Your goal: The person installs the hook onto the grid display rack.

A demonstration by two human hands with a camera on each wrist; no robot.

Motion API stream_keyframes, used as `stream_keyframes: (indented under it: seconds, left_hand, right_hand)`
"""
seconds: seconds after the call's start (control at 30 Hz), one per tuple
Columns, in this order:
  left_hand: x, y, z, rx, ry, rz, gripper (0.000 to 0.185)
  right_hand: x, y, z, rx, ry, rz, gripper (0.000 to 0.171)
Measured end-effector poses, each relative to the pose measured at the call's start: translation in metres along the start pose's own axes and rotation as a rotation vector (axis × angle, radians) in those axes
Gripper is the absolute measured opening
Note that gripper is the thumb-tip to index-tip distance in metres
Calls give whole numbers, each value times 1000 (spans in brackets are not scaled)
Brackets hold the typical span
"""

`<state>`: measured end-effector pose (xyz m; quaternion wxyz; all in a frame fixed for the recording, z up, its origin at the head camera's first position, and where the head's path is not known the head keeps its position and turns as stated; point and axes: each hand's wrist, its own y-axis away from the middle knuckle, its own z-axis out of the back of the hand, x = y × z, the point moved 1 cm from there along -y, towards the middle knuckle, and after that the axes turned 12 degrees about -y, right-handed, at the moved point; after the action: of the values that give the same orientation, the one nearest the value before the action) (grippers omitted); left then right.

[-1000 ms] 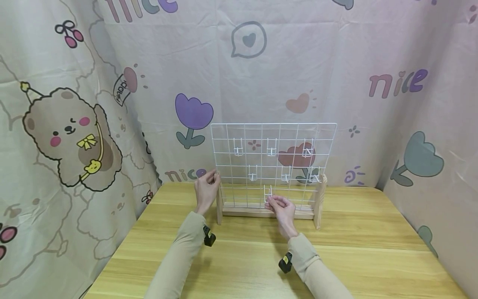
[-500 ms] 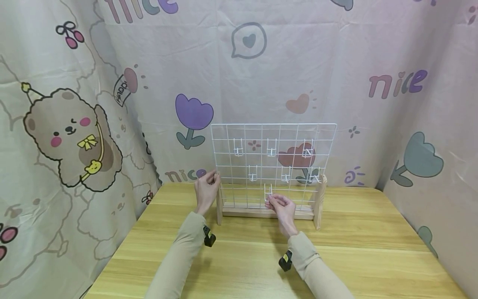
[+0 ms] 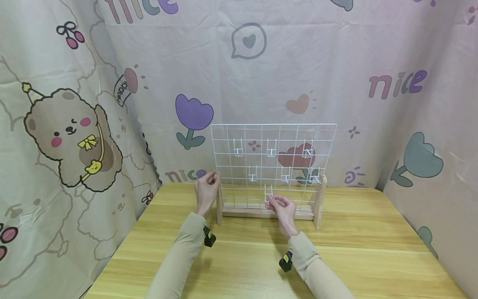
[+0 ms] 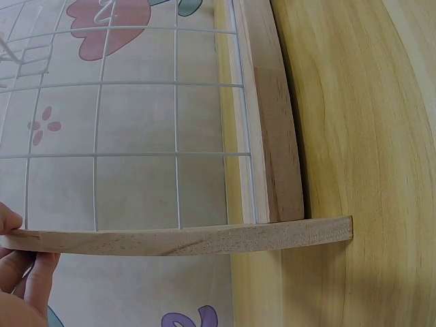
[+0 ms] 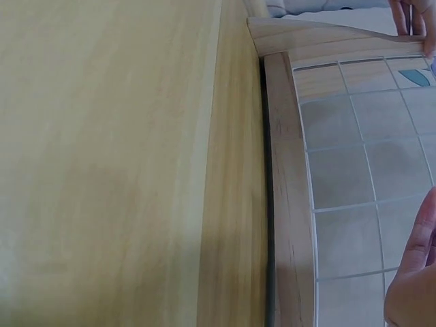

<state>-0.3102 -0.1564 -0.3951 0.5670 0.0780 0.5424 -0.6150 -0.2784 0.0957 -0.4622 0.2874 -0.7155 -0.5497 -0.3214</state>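
Observation:
A white wire grid panel [image 3: 272,124] stands upright in a wooden stand [image 3: 249,211] on the table. My left hand [image 3: 206,189] grips the top of the stand's left post [image 4: 170,240]; its fingers [image 4: 17,272] curl around the post's end in the left wrist view. My right hand [image 3: 279,204] pinches a small white hook [image 3: 267,193] on the grid's lowest row, near the middle. In the right wrist view only the edge of the right hand [image 5: 414,276] shows over the grid, beside the wooden base bar [image 5: 286,177].
Several more white hooks [image 3: 271,148] hang on the grid's upper rows. The stand's right post [image 3: 319,203] rises at the far end. The wooden table [image 3: 354,257] extends in front. A printed cloth backdrop [image 3: 298,62] closes in the back and both sides.

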Motion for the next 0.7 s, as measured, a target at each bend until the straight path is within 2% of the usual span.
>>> stream_keyframes:
  seconds: [0.7]
  left_hand:
    - [2,-1,-2,2,12,4,30]
  right_hand:
    - [-4,6,6,6,67,-14,21]
